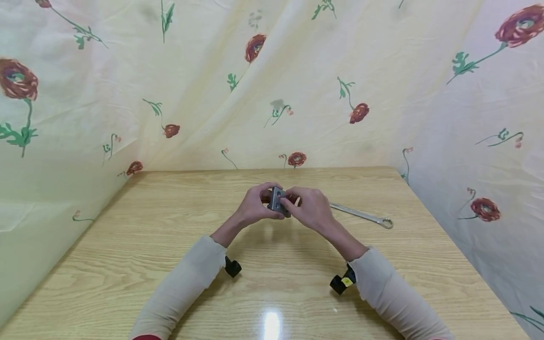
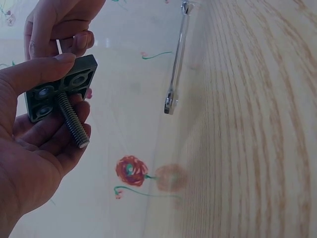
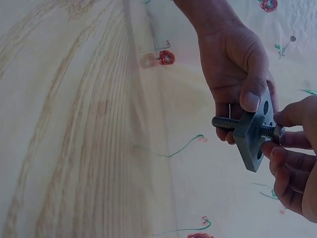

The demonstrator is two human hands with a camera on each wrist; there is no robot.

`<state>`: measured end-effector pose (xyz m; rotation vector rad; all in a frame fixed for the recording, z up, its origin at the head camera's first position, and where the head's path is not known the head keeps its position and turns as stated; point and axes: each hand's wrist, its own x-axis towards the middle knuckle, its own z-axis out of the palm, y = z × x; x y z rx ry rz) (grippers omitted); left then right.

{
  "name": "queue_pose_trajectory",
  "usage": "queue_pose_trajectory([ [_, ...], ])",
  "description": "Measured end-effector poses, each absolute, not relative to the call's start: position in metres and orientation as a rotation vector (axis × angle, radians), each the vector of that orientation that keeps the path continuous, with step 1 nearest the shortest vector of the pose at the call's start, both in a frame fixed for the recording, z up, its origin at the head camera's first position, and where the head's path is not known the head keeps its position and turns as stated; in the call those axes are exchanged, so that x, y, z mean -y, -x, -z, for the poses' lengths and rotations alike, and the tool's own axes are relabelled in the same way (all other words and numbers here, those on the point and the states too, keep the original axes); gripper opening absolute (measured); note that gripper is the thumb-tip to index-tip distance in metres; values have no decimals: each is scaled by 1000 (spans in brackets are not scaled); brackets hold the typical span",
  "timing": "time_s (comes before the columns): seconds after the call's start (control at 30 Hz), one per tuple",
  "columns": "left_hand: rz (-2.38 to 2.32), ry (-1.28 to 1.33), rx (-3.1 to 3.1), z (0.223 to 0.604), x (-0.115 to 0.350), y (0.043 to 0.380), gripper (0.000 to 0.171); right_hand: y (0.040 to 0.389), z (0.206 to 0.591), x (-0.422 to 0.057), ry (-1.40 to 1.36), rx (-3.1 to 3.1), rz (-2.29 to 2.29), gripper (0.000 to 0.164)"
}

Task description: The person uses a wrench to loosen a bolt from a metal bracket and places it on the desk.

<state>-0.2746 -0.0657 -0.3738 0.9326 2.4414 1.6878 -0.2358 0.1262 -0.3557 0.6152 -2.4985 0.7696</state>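
The left hand point(image 1: 255, 205) grips a small grey metal plate point(image 3: 255, 130), thumb pressed on its upper edge and fingers curled behind it, holding it upright above the middle of the bench point(image 1: 170, 245). A threaded bolt point(image 2: 72, 120) passes through the plate's centre hole, its long threaded shank sticking out on the left-hand side toward the palm. The right hand point(image 1: 312, 208) pinches the bolt's head end with fingertips point(image 3: 285, 115) just against the plate's other face; thumb and forefinger are closed on it, the remaining fingers loosely curled.

By the look of it, the step in hand is running the bolt through the plate by finger-turning, with most of the shank already through. The next move seems to call for keeping the plate steady in the left hand while the right twists the head, without tilting the bolt in its hole.

A combination wrench point(image 1: 361, 215) lies flat on the bench just right of the hands, untouched. Flowered cloth point(image 1: 297, 94) hangs around the bench on three sides.
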Motion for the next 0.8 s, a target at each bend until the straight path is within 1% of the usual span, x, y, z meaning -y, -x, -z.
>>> queue_pose_trajectory([
  [0.57, -1714, -933, -2421, 375, 66, 276, 67, 232, 353, -126, -717, 2465, -834, 16],
  [0.73, -1713, -930, -2421, 375, 66, 276, 67, 232, 354, -126, -747, 2451, -838, 17],
  [0.8, -1710, -931, -2425, 375, 66, 276, 66, 233, 354, -127, -735, 2460, -840, 21],
])
